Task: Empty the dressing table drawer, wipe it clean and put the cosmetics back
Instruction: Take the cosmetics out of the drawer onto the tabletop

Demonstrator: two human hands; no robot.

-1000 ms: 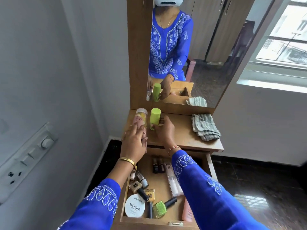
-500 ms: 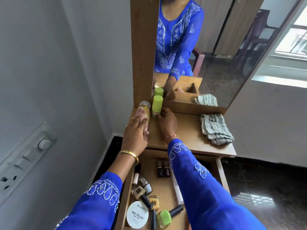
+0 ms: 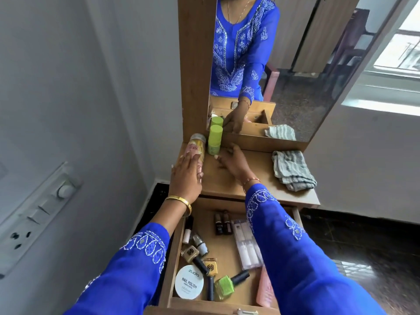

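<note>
Wooden dressing table [image 3: 254,192], grey-walled corner — left hand [image 3: 185,178] grips pink bottle [image 3: 196,151]; right hand [image 3: 231,161] open beside green bottle [image 3: 215,139]. Below the hands: "ZUDIO NAIL POLISH" tub [image 3: 189,285].

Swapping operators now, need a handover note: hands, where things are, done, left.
Left hand: fingers laid on the pink bottle, which stands at the tabletop's left edge; whether it has a grip is unclear.
Right hand: open, beside the green bottle, which stands by the mirror.
Done: those two bottles are out on top.
Left: the drawer still holds nail polishes, the remover tub and a clear box; empty it, wipe with the folded cloth, refill.
</note>
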